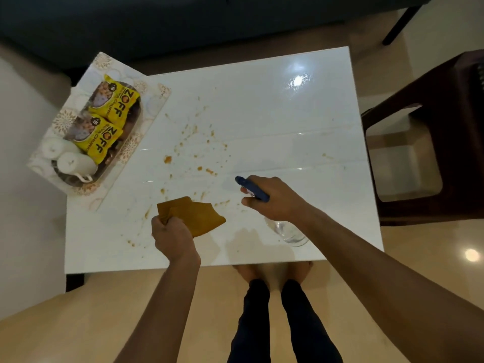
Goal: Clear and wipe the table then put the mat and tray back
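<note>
Orange-brown stains [167, 159] speckle a glossy white surface [262, 113]; a mustard cloth [199, 216], blue-topped clear spray bottle [251, 186], yellow snack packets [115, 100] and floral-patterned mat [157, 100] add colour.

- The person's left hand [171, 238] is bare: no glove, ring or band shows on it.
- The right hand [272, 199] is bare as well, with short, unpainted nails on the fingertips that show.
- Both forearms are uncovered up to the frame's lower edge; no sleeve or cuff shows.
- Dark, close-fitting trousers [284, 323] cover both legs down to the ankles.
- The bare feet [248, 271] have no shoes or socks.
</note>
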